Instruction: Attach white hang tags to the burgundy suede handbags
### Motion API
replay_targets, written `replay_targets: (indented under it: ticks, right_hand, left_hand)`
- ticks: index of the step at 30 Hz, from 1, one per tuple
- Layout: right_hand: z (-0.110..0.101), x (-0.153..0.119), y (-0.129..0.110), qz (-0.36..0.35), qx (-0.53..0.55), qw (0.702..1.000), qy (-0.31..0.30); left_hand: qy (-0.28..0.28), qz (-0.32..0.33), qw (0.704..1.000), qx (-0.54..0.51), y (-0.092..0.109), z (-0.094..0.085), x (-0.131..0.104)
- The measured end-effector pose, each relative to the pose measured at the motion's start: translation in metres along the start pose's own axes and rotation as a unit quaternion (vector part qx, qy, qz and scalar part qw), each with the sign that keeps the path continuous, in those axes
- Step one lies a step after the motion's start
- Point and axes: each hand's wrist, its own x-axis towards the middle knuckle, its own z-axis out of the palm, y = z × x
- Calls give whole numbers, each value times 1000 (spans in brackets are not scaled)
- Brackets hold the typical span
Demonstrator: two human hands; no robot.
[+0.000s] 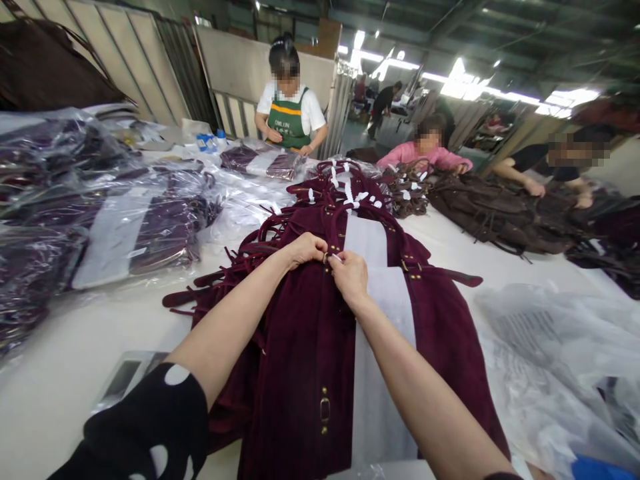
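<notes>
A burgundy suede-looking bag (295, 333) lies on top of a stack of similar bags in front of me. My left hand (306, 251) pinches the bag's strap beside a small brass ring (325, 258). Close against it, my right hand (351, 279) is closed on a small white piece (336, 257), too small to name. Pale wrapping sheet (383, 313) runs down the bag's front on the right. Lower down, a brass buckle (325, 410) sits on a strap. Bag handles (333, 230) with white wrappings rise beyond my hands.
Plastic-wrapped bags (165, 230) are piled at left. Clear plastic bags (545, 360) lie at right. Dark brown bags (493, 207) are heaped at the far right. Across the white table (150, 317), a person in a green apron (289, 120) and two other people work.
</notes>
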Motion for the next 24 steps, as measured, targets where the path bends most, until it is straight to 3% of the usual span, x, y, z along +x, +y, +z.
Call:
replay_targets:
  ticks: [5,8,10,15,20,24]
  right_hand:
    - [-14,3,3,-29,61,994,-88]
    - [-27,-2,-1,-59,21,989,-136]
    - [-33,-7,-5,-82,-23,988,-126]
    - [-31,-10,-13,-176,-71,981,-47]
    - [-17,3,-16,-284,-65,952,-92]
    - [-9,12,-21,-329,-95,932,-117]
  left_hand:
    - [44,12,996,76,9,-5,-7]
    - [65,15,983,170,19,-19,-19]
    - [72,9,978,197,25,-28,-30]
    - [84,-22,984,153,35,-38,-57]
    - [109,7,979,174,31,-38,-68]
    - [130,60,967,212,26,-38,-67]
